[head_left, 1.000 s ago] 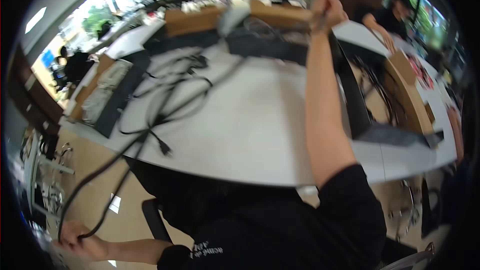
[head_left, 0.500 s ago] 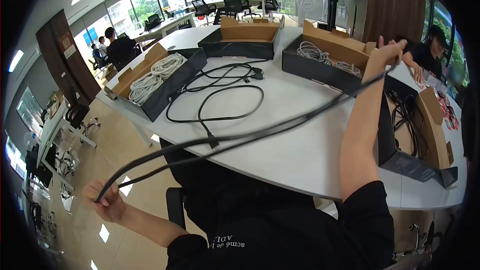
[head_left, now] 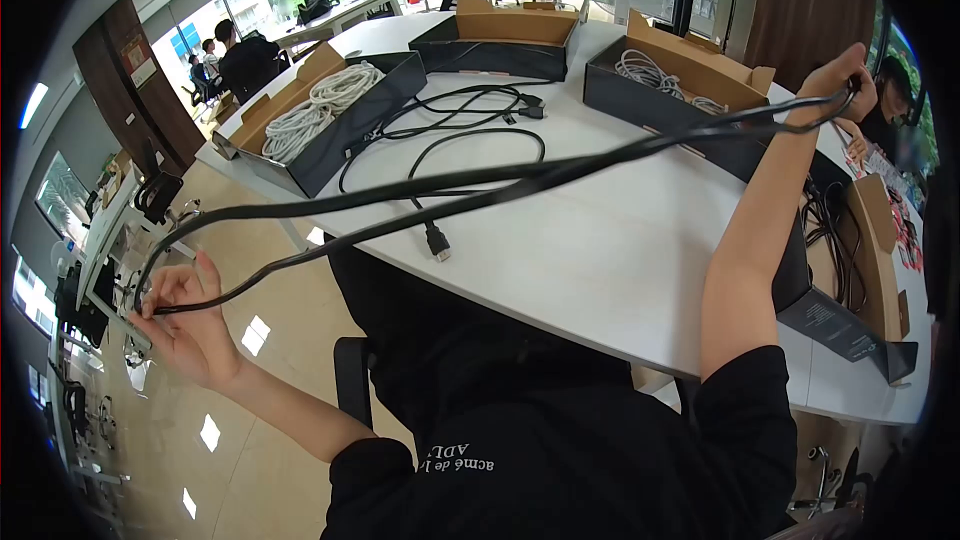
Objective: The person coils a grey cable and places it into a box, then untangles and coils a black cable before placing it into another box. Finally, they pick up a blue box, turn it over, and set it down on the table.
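A doubled black cable (head_left: 540, 177) stretches above the table between my two hands. My left hand (head_left: 195, 325), out past the table's left front edge, pinches the loop's bend between thumb and fingers, with other fingers raised. At the upper right, my right hand (head_left: 842, 80) is closed around the opposite end of the loop. Beneath it, another black cable (head_left: 475, 135) lies in loose curves on the white table (head_left: 600, 270). One of its plugs (head_left: 437, 243) rests near the front edge; a second black plug (head_left: 530, 105) lies farther back.
A box of white cables (head_left: 318, 115) stands at the left, and a dark box (head_left: 500, 40) at the back. Grey cables (head_left: 645, 70) sit in another box, black cables (head_left: 832, 240) in one at the right. A person (head_left: 890, 90) sits beyond my right hand.
My left hand has risen and moved left, its fingers loosening from a fist to a pinch. My right hand has shifted right. The cable's two strands are spread wider apart.
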A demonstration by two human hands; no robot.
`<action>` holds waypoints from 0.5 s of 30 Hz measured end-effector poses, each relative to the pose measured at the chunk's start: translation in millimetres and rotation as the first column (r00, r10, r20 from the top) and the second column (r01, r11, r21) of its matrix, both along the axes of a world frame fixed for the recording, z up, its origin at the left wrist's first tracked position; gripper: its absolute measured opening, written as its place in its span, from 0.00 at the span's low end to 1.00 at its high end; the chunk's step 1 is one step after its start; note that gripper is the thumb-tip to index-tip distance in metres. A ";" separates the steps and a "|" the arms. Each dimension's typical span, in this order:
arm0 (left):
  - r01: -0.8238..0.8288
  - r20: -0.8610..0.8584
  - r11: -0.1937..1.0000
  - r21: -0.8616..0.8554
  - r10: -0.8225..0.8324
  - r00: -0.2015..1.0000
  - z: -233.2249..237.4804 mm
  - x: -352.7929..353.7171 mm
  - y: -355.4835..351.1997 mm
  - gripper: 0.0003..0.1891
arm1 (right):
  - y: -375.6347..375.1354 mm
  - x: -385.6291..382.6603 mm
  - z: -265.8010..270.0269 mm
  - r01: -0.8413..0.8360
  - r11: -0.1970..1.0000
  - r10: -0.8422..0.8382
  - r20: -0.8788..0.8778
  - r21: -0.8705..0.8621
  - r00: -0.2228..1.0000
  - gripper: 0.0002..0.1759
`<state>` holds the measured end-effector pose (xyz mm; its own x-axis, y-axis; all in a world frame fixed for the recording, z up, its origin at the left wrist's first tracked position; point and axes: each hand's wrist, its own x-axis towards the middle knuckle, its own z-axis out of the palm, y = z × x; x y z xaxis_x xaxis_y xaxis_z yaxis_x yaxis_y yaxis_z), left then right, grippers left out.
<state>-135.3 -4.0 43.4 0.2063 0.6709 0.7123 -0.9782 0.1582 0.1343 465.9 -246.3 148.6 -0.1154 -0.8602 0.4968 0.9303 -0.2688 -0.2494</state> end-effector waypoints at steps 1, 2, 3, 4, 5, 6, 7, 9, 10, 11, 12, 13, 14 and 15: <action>0.030 0.037 0.999 -0.012 -0.030 0.999 -1.7 1.0 1.3 0.10 | 3.8 -5.2 1.5 0.023 0.999 -0.021 0.079 -0.027 0.997 0.22; 0.154 0.112 0.988 -0.007 -0.152 0.982 -4.0 0.7 1.6 0.10 | 6.7 -7.7 2.5 0.047 0.998 -0.039 0.159 -0.050 0.987 0.22; 0.273 0.185 0.962 0.011 -0.270 0.945 -5.9 0.2 2.4 0.10 | 4.8 0.0 2.7 0.085 0.996 -0.079 0.135 -0.040 0.988 0.22; 0.383 0.255 0.923 0.040 -0.380 0.889 -6.9 -1.0 3.4 0.10 | 1.5 9.6 3.4 0.119 0.992 -0.116 0.110 -0.027 0.987 0.23; 0.480 0.317 0.874 0.079 -0.478 0.819 -7.0 -4.1 4.3 0.10 | 3.5 18.6 2.7 0.147 0.989 -0.146 0.084 -0.013 0.986 0.24; 0.470 0.348 0.875 0.113 -0.478 0.806 -4.7 -1.1 -2.1 0.09 | 6.3 12.3 -2.6 0.108 0.993 -0.112 -0.106 -0.047 0.988 0.25; 0.460 0.378 0.876 0.146 -0.479 0.792 -0.1 4.0 -10.5 0.07 | 11.9 13.7 -7.1 -0.040 0.999 0.034 -0.163 -0.035 0.986 0.26; 0.261 0.475 0.958 0.121 -0.287 0.832 4.4 9.4 -30.0 0.05 | 21.6 14.7 -17.2 -0.326 0.945 0.317 -0.267 0.010 0.910 0.27; 0.152 0.406 0.975 0.165 -0.207 0.890 2.4 3.8 -36.6 0.05 | 28.8 4.8 -23.9 -0.360 0.932 0.353 -0.284 0.029 0.891 0.26; 0.136 0.359 0.962 0.239 -0.217 0.908 2.5 2.7 -44.2 0.04 | 33.6 3.9 -30.6 -0.433 0.900 0.429 -0.291 0.056 0.855 0.26; 0.124 0.313 0.942 0.311 -0.225 0.923 4.9 6.3 -54.7 0.04 | 38.6 3.5 -36.8 -0.500 0.862 0.501 -0.292 0.082 0.815 0.26; 0.114 0.267 0.916 0.384 -0.229 0.936 5.3 8.1 -62.6 0.05 | 43.6 3.2 -39.6 -0.564 0.818 0.569 -0.290 0.108 0.770 0.26; 0.145 0.288 0.922 0.358 -0.257 0.922 3.6 6.7 -65.8 0.05 | 49.1 3.2 -39.0 -0.618 0.759 0.651 -0.240 0.203 0.720 0.26; 0.176 0.310 0.926 0.333 -0.284 0.907 2.1 5.4 -69.1 0.06 | 51.5 21.8 -44.3 -0.624 0.759 0.651 -0.177 0.187 0.738 0.25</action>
<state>-129.9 -73.1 45.6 0.0330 0.3862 0.9218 -0.9112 0.3906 -0.1310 487.8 -194.8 104.3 0.5789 -0.7412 0.3399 0.7907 0.4085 -0.4560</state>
